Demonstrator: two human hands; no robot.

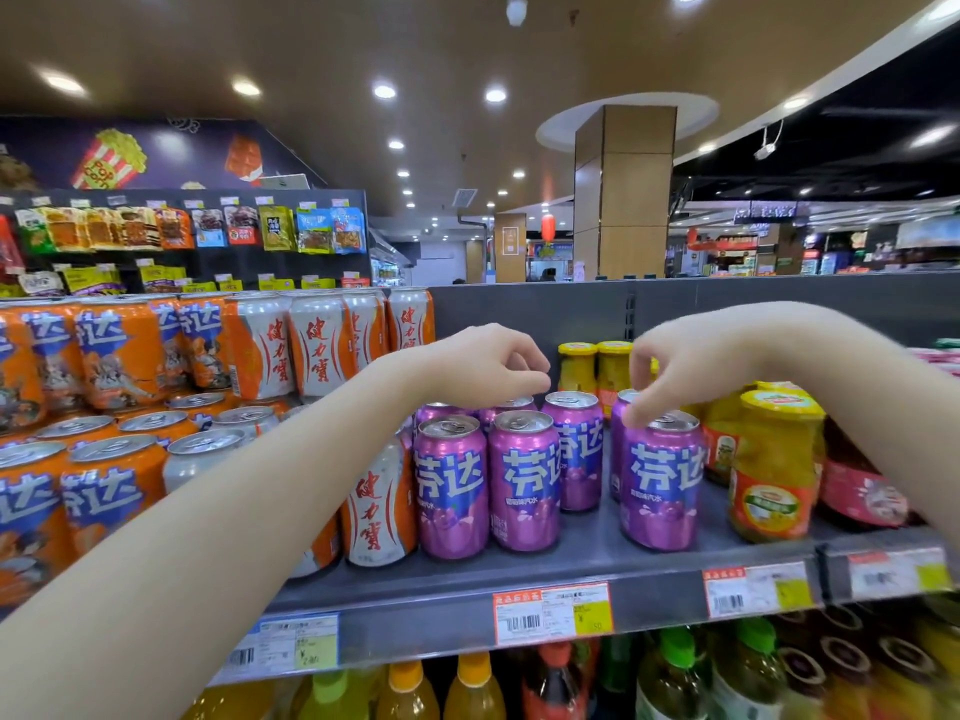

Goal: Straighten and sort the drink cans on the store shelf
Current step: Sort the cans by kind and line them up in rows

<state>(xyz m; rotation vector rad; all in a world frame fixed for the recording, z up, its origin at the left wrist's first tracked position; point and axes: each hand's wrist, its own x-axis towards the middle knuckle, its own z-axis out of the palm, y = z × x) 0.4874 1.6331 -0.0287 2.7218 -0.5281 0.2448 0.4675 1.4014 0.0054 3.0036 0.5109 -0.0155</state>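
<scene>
Several purple drink cans stand upright on the grey shelf (587, 550). Two of them (451, 485) (524, 480) are side by side at the front, with more behind. One purple can (661, 480) stands apart to the right. My right hand (680, 371) reaches down onto it, thumb and fingertips on its top rim. My left hand (483, 363) hovers with curled, pinched fingers just above the back purple cans and holds nothing. A white-and-orange can (379, 504) stands directly left of the purple group, partly behind my left forearm.
Orange cans (104, 491) and more white-and-orange cans (317, 345) are stacked in two tiers at the left. Yellow fruit jars (774, 470) stand right of the purple cans. Price tags (553, 613) line the shelf edge. Bottles (472, 688) fill the shelf below.
</scene>
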